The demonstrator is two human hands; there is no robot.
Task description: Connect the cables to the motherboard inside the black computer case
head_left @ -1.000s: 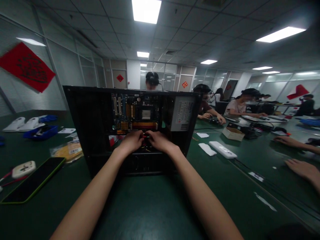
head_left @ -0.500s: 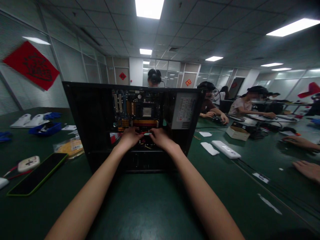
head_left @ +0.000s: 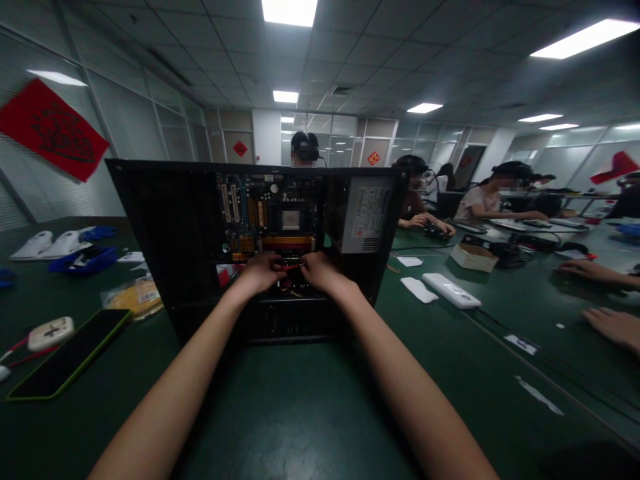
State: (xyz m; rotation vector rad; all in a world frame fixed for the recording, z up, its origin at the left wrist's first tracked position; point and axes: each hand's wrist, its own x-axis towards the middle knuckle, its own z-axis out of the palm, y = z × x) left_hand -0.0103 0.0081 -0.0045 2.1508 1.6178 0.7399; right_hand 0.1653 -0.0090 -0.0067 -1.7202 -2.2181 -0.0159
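Standing on the table in front of me is a black computer case (head_left: 145, 220), its open side facing me. Inside it a motherboard (head_left: 300, 193) with a bare square chip shows, and a labelled power supply (head_left: 369, 210) sits at the upper right. Both hands reach into the lower middle of the case. My left hand (head_left: 261, 272) is closed, its fingertips on a thin red cable (head_left: 294, 267). The other end of that cable's visible stretch meets the curled fingers of my right hand (head_left: 321, 272). Thin wires lie just below; the fingertips are partly hidden.
Left of the case lie a phone (head_left: 73, 353), a yellow item in a clear bag (head_left: 135, 300) and a blue tray (head_left: 83, 259). At right are a white power strip (head_left: 451, 291) and a cardboard box (head_left: 474, 257). Co-workers sit beyond, one's hand (head_left: 613, 327) resting at the right edge.
My hands stay in the same part of the case. The red cable now shows as a straighter line between them, and a pale patch there is no longer visible. The view shifts slightly.
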